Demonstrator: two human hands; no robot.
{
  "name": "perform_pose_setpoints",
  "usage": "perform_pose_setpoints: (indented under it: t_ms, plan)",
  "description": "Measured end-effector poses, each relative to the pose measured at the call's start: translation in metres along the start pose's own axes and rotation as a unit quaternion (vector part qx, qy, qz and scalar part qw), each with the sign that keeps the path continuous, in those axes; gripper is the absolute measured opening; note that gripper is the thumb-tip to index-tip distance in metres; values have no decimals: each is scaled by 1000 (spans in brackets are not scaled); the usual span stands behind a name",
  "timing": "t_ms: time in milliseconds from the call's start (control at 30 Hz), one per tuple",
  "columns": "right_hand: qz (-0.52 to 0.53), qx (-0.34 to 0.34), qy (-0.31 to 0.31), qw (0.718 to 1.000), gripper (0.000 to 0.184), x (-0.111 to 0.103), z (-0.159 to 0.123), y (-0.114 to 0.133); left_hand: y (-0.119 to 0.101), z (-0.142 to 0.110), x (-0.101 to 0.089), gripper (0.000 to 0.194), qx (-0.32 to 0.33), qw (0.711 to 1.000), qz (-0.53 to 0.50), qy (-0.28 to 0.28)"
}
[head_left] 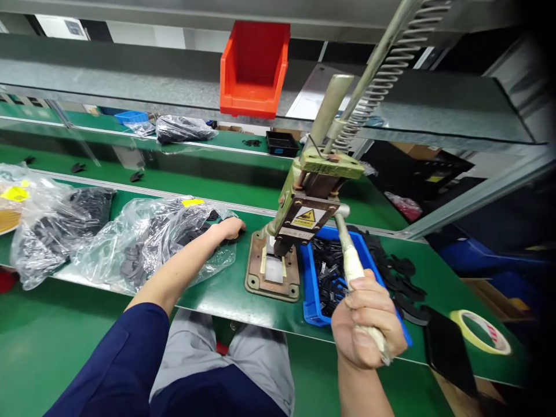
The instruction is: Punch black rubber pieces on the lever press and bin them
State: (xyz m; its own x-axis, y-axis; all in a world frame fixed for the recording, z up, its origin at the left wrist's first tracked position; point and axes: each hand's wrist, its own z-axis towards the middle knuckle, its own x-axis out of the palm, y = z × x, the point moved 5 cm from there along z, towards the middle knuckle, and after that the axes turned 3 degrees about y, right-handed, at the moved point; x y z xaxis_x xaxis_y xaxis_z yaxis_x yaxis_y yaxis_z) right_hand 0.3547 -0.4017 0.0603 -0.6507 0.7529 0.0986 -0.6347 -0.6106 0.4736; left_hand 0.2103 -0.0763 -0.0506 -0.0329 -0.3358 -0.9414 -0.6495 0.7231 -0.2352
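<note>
My right hand [369,318] is wrapped round the taped end of the lever [353,260] of a green hand press [308,197]. The lever slants down toward me, over a blue bin [310,289] of small black parts. Under the press ram, a pale block [274,270] sits on the rusty base plate [254,263]. My left hand [232,228] is at the right edge of an open clear plastic bag [152,231] holding black parts, left of the press. Its fingers look curled, and whatever they hold is hidden.
Loose black curved pieces [402,284] lie right of the bin, near a dark flat slab [449,347] and a yellow tape roll [460,327]. Another filled bag [69,223] lies far left. A red bin [228,87] hangs on the shelf above; a spring [386,75] rises beside the press.
</note>
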Motion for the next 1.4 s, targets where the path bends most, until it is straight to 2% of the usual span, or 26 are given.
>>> perform_pose_setpoints:
  t_ms: [100,233,300,367,433,500,567,600,700,833,967,1133,1400]
  plan:
    - [22,-14,-16,1000,17,0,0,-3,5,-3,-10,49,4,1000,15,-2]
    - [58,-92,-42,993,16,0,2,-6,5,-20,-26,36,26,998,5,-48]
    - [67,-103,-53,991,17,0,2,-7,3,-32,-31,24,24,994,-46,-93]
    - [68,-94,-56,992,19,0,2,-9,0,-45,-28,12,10,978,-161,-131]
    - [66,-85,-59,992,19,0,2,-9,-7,-56,-17,11,2,933,-330,-142]
    - [64,-81,-58,993,18,1,3,-8,-20,-63,-1,22,2,864,-484,-137]
    - [60,-81,-57,993,19,1,3,-6,-35,-67,13,33,-6,805,-577,-137]
    - [58,-82,-56,993,19,1,4,-6,-43,-68,19,38,-14,785,-604,-135]
    - [53,-76,-54,994,22,1,4,-5,-62,-64,31,47,-38,751,-647,-122]
    - [50,-60,-39,996,21,0,3,-5,-77,-53,38,35,-70,724,-679,-100]
    - [55,-59,-30,996,22,-3,1,-6,-82,-46,43,34,-105,717,-685,-75]
    - [57,-59,-27,996,21,-3,0,-8,-82,-43,46,29,-138,718,-678,-69]
    - [57,-44,-45,996,21,-2,1,-6,-81,-42,46,18,-189,747,-635,-51]
